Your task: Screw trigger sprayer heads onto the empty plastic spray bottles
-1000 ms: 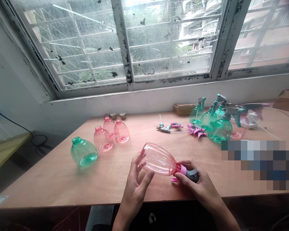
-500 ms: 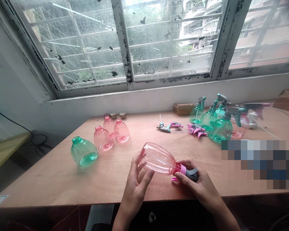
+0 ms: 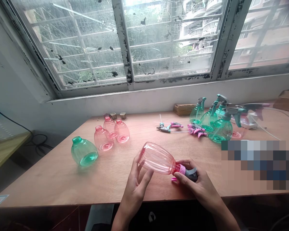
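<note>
A clear pink spray bottle [image 3: 157, 158] lies tilted between my hands above the front of the table, its base to the upper left. Around the base curl the fingers and thumb of my left hand [image 3: 135, 179], closed on it. My right hand [image 3: 198, 183] is closed around the neck end, thumb at the pink collar [image 3: 182, 169]. From that collar a dark grey spray head [image 3: 191, 174] points right, partly hidden by my right fingers. A small pink piece [image 3: 174, 179] shows just below the neck; whether it belongs to the spray head I cannot tell.
On the left stand a green bottle [image 3: 84, 152] and three pink bottles, one nearest [image 3: 103, 139], all without heads. Loose spray heads [image 3: 197, 130] lie mid-table. Several green spray bottles [image 3: 219, 130] stand at right, near a cardboard piece [image 3: 185, 109]. A blurred patch covers the right side.
The fingers of my left hand have shifted very slightly on the bottle's base. My right hand keeps the same hold, and the bottle's tilt is nearly unchanged.
</note>
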Available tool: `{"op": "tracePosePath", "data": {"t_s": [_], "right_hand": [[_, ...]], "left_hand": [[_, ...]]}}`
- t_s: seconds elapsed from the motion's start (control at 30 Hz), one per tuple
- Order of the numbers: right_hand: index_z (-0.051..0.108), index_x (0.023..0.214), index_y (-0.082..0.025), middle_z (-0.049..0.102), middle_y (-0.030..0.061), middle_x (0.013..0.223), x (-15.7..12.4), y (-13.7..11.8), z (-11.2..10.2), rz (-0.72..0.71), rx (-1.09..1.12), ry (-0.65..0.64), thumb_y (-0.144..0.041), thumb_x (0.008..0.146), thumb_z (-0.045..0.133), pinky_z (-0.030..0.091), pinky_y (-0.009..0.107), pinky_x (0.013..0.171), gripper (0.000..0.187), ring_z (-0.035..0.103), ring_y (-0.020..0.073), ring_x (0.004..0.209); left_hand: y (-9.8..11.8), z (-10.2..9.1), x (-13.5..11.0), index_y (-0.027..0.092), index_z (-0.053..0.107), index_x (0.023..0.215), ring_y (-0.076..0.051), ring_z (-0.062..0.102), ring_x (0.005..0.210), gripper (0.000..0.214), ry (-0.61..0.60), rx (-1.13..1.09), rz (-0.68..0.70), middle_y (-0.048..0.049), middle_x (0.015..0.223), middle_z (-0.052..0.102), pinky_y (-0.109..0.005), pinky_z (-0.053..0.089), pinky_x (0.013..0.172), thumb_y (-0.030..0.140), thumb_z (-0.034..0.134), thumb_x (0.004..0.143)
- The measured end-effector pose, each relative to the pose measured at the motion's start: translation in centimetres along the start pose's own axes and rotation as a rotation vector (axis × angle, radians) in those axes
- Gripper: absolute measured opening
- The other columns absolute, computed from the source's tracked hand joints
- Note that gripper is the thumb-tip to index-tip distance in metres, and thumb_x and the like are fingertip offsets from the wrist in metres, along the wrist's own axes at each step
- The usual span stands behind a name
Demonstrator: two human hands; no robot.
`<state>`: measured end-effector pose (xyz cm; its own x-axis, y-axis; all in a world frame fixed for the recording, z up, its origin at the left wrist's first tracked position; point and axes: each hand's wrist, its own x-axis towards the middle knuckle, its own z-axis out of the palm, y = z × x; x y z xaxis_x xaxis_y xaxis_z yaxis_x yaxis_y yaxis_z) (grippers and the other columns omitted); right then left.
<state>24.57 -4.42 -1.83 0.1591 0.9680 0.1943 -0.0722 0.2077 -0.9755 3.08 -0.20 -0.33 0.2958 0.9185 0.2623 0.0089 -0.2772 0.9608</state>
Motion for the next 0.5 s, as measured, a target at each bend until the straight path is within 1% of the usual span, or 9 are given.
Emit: {"op": "tracePosePath", "data": {"t_s": [0.07, 0.13, 0.2, 0.3, 0.4, 0.5], "right_hand": [[0.070, 0.102, -0.020, 0.076, 0.0026, 0.085, -0.02, 0.13, -0.08, 0.010, 0.041, -0.001, -0.049, 0.081, 0.083, 0.064, 0.032, 0.068, 0.038, 0.071, 0.0193, 0.069], [0.069, 0.105, -0.020, 0.075, 0.0015, 0.079, -0.04, 0.29, -0.19, 0.016, 0.082, -0.003, -0.049, 0.081, 0.084, 0.065, 0.034, 0.069, 0.040, 0.070, 0.0190, 0.066], [0.068, 0.106, -0.021, 0.075, 0.0008, 0.078, -0.05, 0.43, -0.28, 0.019, 0.098, -0.008, -0.049, 0.081, 0.084, 0.065, 0.036, 0.070, 0.041, 0.070, 0.0190, 0.065], [0.067, 0.106, -0.021, 0.075, 0.0004, 0.082, -0.04, 0.50, -0.32, 0.025, 0.076, -0.022, -0.049, 0.082, 0.083, 0.065, 0.037, 0.072, 0.040, 0.072, 0.0197, 0.066], [0.067, 0.104, -0.021, 0.075, 0.0025, 0.088, -0.03, 0.33, -0.25, 0.019, 0.040, -0.023, -0.049, 0.082, 0.082, 0.065, 0.035, 0.071, 0.039, 0.073, 0.0213, 0.072], [0.070, 0.102, -0.022, 0.076, 0.0042, 0.092, -0.02, 0.00, -0.24, -0.012, -0.036, -0.043, -0.047, 0.083, 0.080, 0.062, 0.032, 0.068, 0.033, 0.073, 0.0231, 0.077]], "left_hand": [[-0.19, -0.13, 0.01, 0.040, 0.035, 0.156, -0.027, 0.030, 0.155, 0.060, -0.029, 0.005, 0.015, 0.0000, 0.170, 0.030, -0.042, 0.025, 0.127, 0.038, 0.060, 0.101], [-0.38, -0.12, 0.02, 0.042, 0.037, 0.155, -0.026, 0.030, 0.155, 0.059, -0.026, 0.008, 0.045, 0.0010, 0.169, 0.031, -0.041, 0.024, 0.128, 0.036, 0.061, 0.101], [-0.48, 0.00, 0.03, 0.040, 0.040, 0.153, -0.027, 0.034, 0.153, 0.057, -0.011, 0.007, 0.055, -0.0008, 0.167, 0.036, -0.042, 0.026, 0.127, 0.036, 0.062, 0.101], [-0.40, 0.13, 0.00, 0.038, 0.038, 0.154, -0.029, 0.036, 0.152, 0.062, -0.012, -0.001, 0.036, -0.0040, 0.165, 0.039, -0.044, 0.028, 0.126, 0.037, 0.065, 0.099], [-0.29, 0.06, -0.05, 0.035, 0.035, 0.155, -0.029, 0.032, 0.154, 0.064, -0.019, -0.012, 0.035, -0.0061, 0.165, 0.038, -0.045, 0.024, 0.127, 0.038, 0.065, 0.099], [-0.34, -0.01, -0.04, 0.029, 0.037, 0.151, -0.031, 0.033, 0.153, 0.064, 0.010, -0.052, 0.023, -0.0104, 0.163, 0.039, -0.049, 0.023, 0.127, 0.042, 0.068, 0.096]]}}
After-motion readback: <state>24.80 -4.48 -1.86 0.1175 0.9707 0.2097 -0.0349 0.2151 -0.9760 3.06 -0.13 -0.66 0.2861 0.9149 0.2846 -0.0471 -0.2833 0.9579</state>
